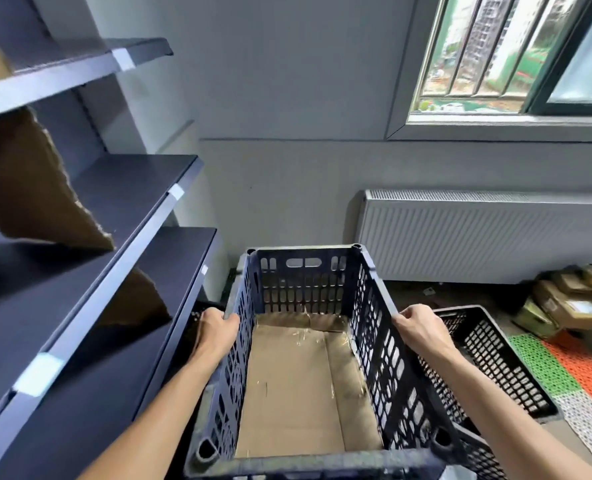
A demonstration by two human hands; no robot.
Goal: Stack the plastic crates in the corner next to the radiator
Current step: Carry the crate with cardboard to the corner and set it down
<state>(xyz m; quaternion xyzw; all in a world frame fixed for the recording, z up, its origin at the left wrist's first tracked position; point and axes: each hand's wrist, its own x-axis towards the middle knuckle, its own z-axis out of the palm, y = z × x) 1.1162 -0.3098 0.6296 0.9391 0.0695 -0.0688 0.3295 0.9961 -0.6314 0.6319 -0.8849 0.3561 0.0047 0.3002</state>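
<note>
A dark blue plastic crate [374, 327] with perforated walls is held up in front of me, a sheet of cardboard lining its bottom. My left hand [218, 327] grips its left rim and my right hand [419, 327] grips its right rim. A second, black crate [495, 358] sits lower down to the right, partly hidden behind the held one. The white radiator [478, 233] hangs on the wall under the window, just right of the corner.
Dark metal shelves [121, 216] with torn cardboard run along the left. Cardboard boxes [571, 299] lie on the floor at the right below the radiator. Green, orange and white perforated mats [571, 368] cover the floor at lower right.
</note>
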